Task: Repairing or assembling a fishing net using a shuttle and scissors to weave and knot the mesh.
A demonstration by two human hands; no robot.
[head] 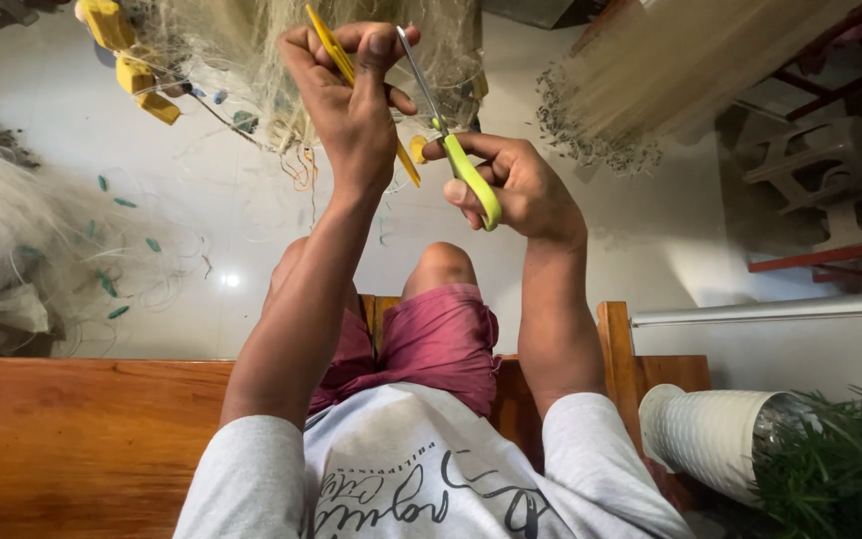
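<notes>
Right hand (pixel 526 185) holds scissors (pixel 451 140); left hand (pixel 351 95) grips netting (pixel 251 50)

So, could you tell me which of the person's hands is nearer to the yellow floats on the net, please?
The left. The left hand is raised at the net, gripping a yellow netting tool, a short way from the yellow floats. The right hand, holding green-handled scissors, sits lower and farther away.

Lime-green scissors (pixel 461 160), yellow floats (pixel 137 75), pale net (pixel 251 50), maroon shorts (pixel 431 339).

Net (pixel 251 50) cut off at top
</notes>
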